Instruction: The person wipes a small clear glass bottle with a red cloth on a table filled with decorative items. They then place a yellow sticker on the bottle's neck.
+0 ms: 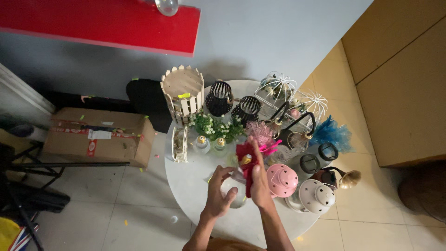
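one glass bulb (232, 191) in the left hand (217, 195) grip, one red feather (247, 169) in the right hand (258, 179), beside two star lanterns (281, 180).

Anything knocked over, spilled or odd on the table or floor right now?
Nothing on the round white table looks tipped or spilled. The left hand cups a clear glass bulb; the right hand holds red feathers at its neck. The only oddity: small paper scraps scattered on the floor tiles.
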